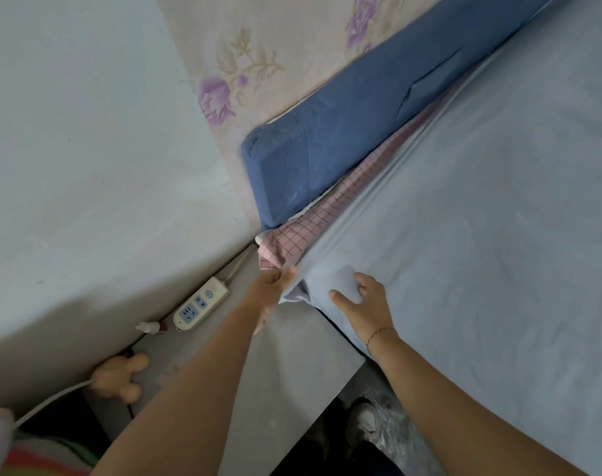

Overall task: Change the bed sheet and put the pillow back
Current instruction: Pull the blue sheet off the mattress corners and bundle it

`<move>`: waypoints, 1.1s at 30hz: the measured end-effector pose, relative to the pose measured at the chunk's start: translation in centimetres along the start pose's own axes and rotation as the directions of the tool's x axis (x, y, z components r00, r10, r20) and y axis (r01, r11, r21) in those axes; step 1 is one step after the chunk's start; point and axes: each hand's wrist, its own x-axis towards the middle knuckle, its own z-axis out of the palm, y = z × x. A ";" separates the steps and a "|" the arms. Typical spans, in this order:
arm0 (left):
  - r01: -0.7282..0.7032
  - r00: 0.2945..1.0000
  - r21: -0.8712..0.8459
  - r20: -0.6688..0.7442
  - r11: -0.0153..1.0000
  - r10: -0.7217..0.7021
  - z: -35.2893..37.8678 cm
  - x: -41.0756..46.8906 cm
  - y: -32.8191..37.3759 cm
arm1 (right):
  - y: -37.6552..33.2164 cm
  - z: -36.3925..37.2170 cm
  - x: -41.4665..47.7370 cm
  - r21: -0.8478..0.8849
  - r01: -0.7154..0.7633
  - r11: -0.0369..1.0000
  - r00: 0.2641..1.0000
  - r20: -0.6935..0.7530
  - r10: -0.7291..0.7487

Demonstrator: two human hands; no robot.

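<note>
Reaching to the sheet's (481, 218) corner, the left hand (270, 288) pinches its edge; the right hand (365, 305), thumb splayed, grips a fold just beside.

Your bed sheet (481, 201) is a plain pale blue-grey with no print. Along its far edge a strip of fabric (303, 231) shows pink, crossed by a fine dark grid of checks. The long cushion (344, 142) above that is a solid, deeper denim blue. Behind it the wallpaper (251, 56) is cream with purple flowers and muted olive leaves, while the wall (69, 132) to your left is flat greyish white. The bench (292, 372) is plain grey, and the power strip (201, 304) on it is white with a blue face. A thin dark red bracelet (380, 333) rings your right wrist, and a cloth (35, 455) at the lower left is striped red, orange and green
</note>
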 end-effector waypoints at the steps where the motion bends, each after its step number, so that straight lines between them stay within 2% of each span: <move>1: -0.003 0.998 0.078 0.055 0.997 -0.002 0.0 -0.2 -0.3 | 0.0 0.3 -0.2 0.002 0.003 1.000 1.000 0.004 -0.003; 4: -0.034 0.996 0.239 0.084 0.970 0.015 -0.1 -0.9 -0.5 | -0.1 1.0 -0.9 0.002 0.003 1.000 1.000 -0.001 -0.003; 9: -0.123 0.992 0.151 0.051 0.981 0.117 -0.6 -1.0 -0.2 | 0.4 1.4 -1.7 0.009 -0.019 1.000 1.000 0.004 0.019; 12: -0.152 0.988 0.043 -0.026 0.987 0.153 -0.8 -1.3 0.7 | 0.6 1.4 -2.4 0.021 -0.017 1.000 1.000 0.013 0.017; 14: -0.171 0.984 0.042 -0.047 0.984 0.173 -0.6 -1.8 1.3 | 1.0 1.5 -2.4 0.033 -0.004 0.999 1.000 0.023 0.004; 16: -0.162 0.987 0.066 0.001 0.985 0.162 0.1 -2.3 1.4 | 1.4 1.8 -2.5 0.028 0.007 1.000 0.999 0.051 -0.009; 19: -0.043 0.988 -0.033 0.149 0.999 0.047 1.3 -4.2 1.4 | 1.9 2.4 -2.6 -0.018 0.065 0.998 0.993 0.099 -0.063; 22: 0.092 0.936 -0.079 0.347 0.993 -0.060 1.3 -5.1 1.6 | 3.4 2.3 -2.5 -0.059 0.094 0.994 0.980 0.182 -0.082; 24: 0.164 0.896 -0.083 0.430 0.983 -0.113 1.0 -5.1 1.5 | 4.4 1.8 -2.8 -0.096 0.112 0.989 0.967 0.241 -0.086; 27: 0.203 0.855 -0.038 0.493 0.978 -0.158 1.1 -5.2 1.4 | 6.1 0.8 -4.2 -0.167 0.138 0.976 0.949 0.304 -0.082; 33: 0.253 0.839 -0.056 0.509 0.966 -0.190 2.2 -6.2 1.8 | 6.8 -0.3 -4.4 -0.151 0.167 0.974 0.975 0.170 -0.141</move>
